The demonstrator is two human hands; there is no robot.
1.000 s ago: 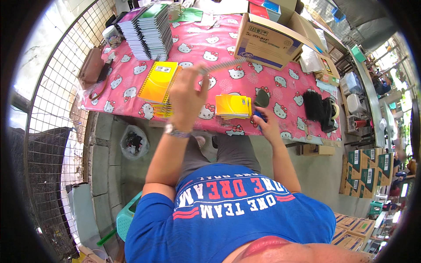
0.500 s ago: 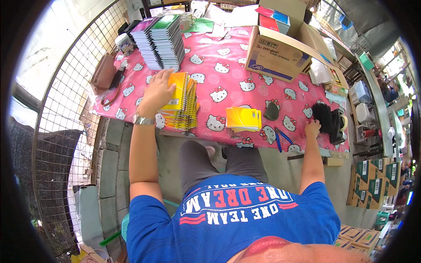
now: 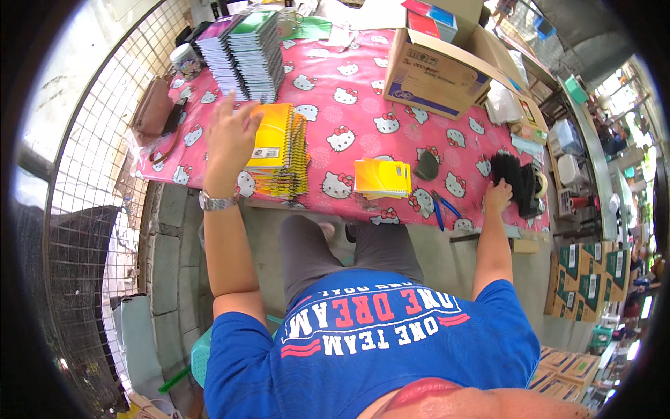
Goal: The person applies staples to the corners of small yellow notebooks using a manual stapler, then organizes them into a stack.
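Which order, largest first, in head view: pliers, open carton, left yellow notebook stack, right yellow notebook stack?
1. Open carton
2. Left yellow notebook stack
3. Right yellow notebook stack
4. Pliers

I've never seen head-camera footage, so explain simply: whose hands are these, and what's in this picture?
No machine here: they belong to the person wearing this wide fisheye camera on their head, looking down; straight edges bend. On the pink tablecloth sit tall notebook stacks, yellow spiral notebooks, a smaller yellow stack, a blue-handled tool and an open cardboard box. The left hand, fingers spread, is at the yellow notebooks' left edge; the right hand touches a black bundle, grip unclear.
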